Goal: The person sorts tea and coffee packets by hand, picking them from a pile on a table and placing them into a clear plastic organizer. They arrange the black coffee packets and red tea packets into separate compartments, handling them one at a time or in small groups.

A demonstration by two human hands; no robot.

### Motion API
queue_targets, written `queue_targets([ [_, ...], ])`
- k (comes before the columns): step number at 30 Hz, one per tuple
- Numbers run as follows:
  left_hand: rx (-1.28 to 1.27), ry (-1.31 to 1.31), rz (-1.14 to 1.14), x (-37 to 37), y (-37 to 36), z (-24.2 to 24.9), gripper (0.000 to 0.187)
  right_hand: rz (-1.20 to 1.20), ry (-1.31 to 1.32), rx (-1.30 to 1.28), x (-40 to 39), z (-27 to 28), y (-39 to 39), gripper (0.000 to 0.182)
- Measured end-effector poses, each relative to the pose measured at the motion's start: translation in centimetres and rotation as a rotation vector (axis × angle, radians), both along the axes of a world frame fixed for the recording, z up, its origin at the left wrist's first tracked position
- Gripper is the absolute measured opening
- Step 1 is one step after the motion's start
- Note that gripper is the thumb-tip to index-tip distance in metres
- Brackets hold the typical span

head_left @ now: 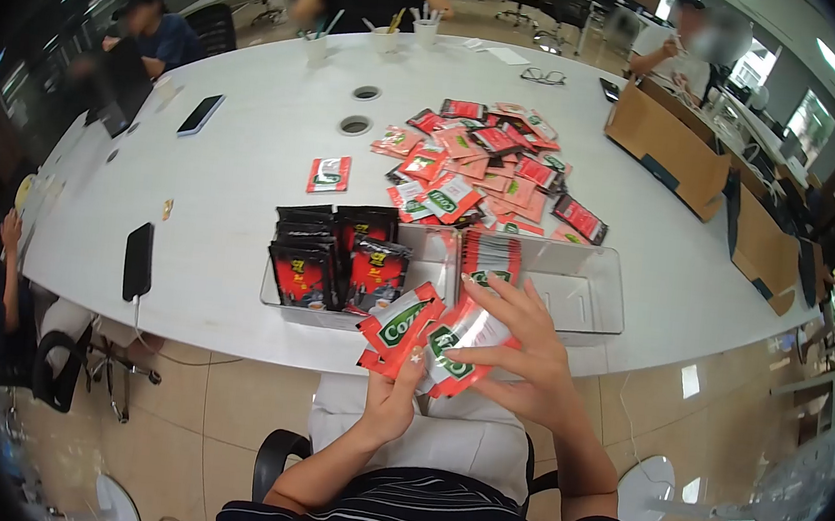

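Note:
My left hand (392,399) is closed on several red-and-white Cozy sachets (403,325), fanned out in front of the tray, with the thumb on top. My right hand (527,356) lies over the right side of the bunch, its fingers spread around another Cozy sachet (450,359) and pressing on it. Just beyond the hands is a clear divided tray (590,295). Black-and-red coffee sachets (305,275) fill its left part, and a row of red sachets (491,256) stands upright right of the middle divider. The tips of some right fingers pass in front of that row.
A loose heap of red and pink sachets (492,167) lies behind the tray, with a single sachet (328,174) left of it. Phones (139,261), glasses (543,76), cups (385,41) and cardboard boxes (670,144) are on the white table (229,232). Other people sit around it.

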State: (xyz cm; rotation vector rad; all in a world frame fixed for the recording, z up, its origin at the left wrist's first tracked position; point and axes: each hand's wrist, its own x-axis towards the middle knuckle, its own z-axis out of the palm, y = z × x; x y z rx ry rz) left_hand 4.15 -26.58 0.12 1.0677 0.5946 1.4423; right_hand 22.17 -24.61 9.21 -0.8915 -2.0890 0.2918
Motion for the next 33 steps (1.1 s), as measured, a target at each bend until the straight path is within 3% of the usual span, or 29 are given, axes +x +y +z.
queue_targets([
  [2, 0.019, 0.04, 0.042, -0.7, 0.4, -0.4, 0.032, 0.023, -0.113, -0.015, -0.4, 1.0, -0.3, 0.04],
  [6, 0.105, 0.042, 0.021, -1.2, 0.6, 0.0, 0.03, 0.145, -0.008, -0.116, -0.5, -1.2, 0.4, 0.034],
  [9, 0.061, -0.002, -0.067, -1.1, 0.2, 0.6, 0.034, 0.009, 0.022, -0.182, -1.0, -0.1, 0.0, 0.04],
  [12, 0.204, 0.284, -0.039, -2.3, 0.8, 0.4, 0.031, -0.138, -0.175, -0.035, -0.1, 1.0, -0.1, 0.045],
  [13, 0.319, 0.399, 0.009, -2.3, 1.2, 0.6, 0.029, -0.156, -0.131, -0.026, 0.3, 1.0, 0.0, 0.043],
  [16, 0.246, 0.322, -0.042, -2.6, 2.0, 1.0, 0.025, -0.178, 0.022, 0.03, 2.1, 0.6, 0.6, 0.034],
  [19, 0.233, 0.338, -0.065, -3.3, 2.8, -0.3, 0.023, -0.35, 0.425, -0.143, 2.9, -0.3, 1.1, 0.027],
  [23, 0.056, 0.294, -0.236, -3.6, 3.6, -0.1, 0.021, -0.285, 0.531, -0.259, 2.3, -0.5, 2.6, 0.036],
  [28, -0.084, 0.291, -0.456, -4.1, 4.0, 1.3, 0.021, -0.27, 0.26, -0.356, 1.0, -1.1, 4.0, 0.04],
  [31, -0.074, 0.183, -0.441, -4.2, 4.0, 1.2, 0.02, -0.209, 0.073, -0.22, 1.1, -1.0, 4.6, 0.037],
  [33, -0.071, 0.218, -0.389, -4.4, 4.0, 0.5, 0.02, -0.303, 0.084, -0.112, 1.4, -0.1, 4.5, 0.029],
])
